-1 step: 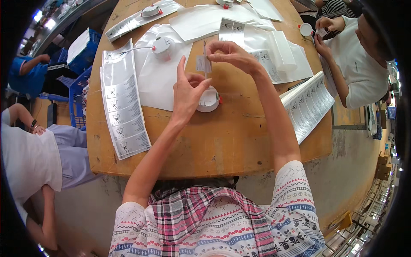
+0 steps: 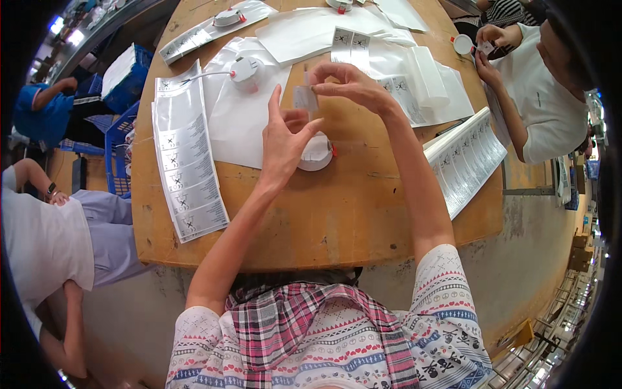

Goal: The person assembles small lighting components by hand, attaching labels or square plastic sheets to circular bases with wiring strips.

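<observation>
A round white downlight [image 2: 315,154] with a red clip lies on the wooden table, its thin cable rising between my hands. My left hand [image 2: 284,139] is just above the lamp, index finger pointing up, thumb and curled fingers closed at the cable; the exact contact is partly hidden. Higher up, my right hand [image 2: 346,84] pinches a small pale label [image 2: 304,98] beside the upper part of the cable. A second downlight [image 2: 246,71], its cable stretched to the left, rests on white backing sheets beyond my left hand.
A strip of silver labels [image 2: 178,162] lies at the left; a curled label sheet [image 2: 468,159] is at the right. White sheets [image 2: 317,32] and a paper roll [image 2: 427,78] cover the far side. A co-worker at the right holds a small lamp [image 2: 462,45]. Blue crates [image 2: 120,146] stand left.
The label has turned slightly and shifted a little to the left at my right fingertips. My left hand has barely moved.
</observation>
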The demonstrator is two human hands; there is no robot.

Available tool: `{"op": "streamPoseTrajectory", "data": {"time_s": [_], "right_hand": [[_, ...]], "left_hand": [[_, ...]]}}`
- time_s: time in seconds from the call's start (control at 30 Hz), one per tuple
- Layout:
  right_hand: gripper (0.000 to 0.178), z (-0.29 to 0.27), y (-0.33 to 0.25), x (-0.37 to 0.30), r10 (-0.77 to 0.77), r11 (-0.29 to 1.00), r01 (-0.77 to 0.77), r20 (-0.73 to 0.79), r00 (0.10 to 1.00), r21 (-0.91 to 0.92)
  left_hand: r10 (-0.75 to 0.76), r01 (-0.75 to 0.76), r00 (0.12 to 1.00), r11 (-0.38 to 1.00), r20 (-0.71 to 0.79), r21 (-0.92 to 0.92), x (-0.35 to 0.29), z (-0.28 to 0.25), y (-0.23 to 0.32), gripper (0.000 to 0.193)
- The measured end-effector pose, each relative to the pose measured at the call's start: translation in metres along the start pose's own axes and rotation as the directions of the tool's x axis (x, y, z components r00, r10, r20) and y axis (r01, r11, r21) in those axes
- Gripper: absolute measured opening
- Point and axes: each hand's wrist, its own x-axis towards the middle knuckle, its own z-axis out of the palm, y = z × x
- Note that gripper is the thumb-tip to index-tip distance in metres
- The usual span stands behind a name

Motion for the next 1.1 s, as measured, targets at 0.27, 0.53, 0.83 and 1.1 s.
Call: {"op": "streamPoseTrajectory", "data": {"time_s": [0.27, 0.53, 0.83, 1.1], "right_hand": [[0.031, 0.02, -0.01, -0.005, -0.156, 0.966, 0.113, -0.173, 0.973, -0.231], [0.033, 0.052, -0.007, -0.03, -0.038, 0.993, -0.04, -0.627, 0.778, -0.109], [0.025, 0.098, -0.002, -0.042, -0.045, 0.957, -0.148, -0.63, 0.775, -0.25], [0.02, 0.103, -0.007, -0.041, -0.004, 0.969, -0.159, -0.656, 0.755, -0.189]], "left_hand": [[0.298, -0.202, 0.927, 0.908, -0.228, 0.367, 0.025, -0.025, 0.018, 0.033], [0.43, -0.415, 0.9, 0.791, 0.072, 0.45, 0.051, -0.038, 0.019, 0.024], [0.34, -0.428, 0.904, 0.732, 0.26, 0.531, 0.067, -0.044, 0.021, 0.028], [0.312, -0.465, 0.882, 0.698, 0.354, 0.545, 0.077, -0.049, 0.034, 0.025]]}}
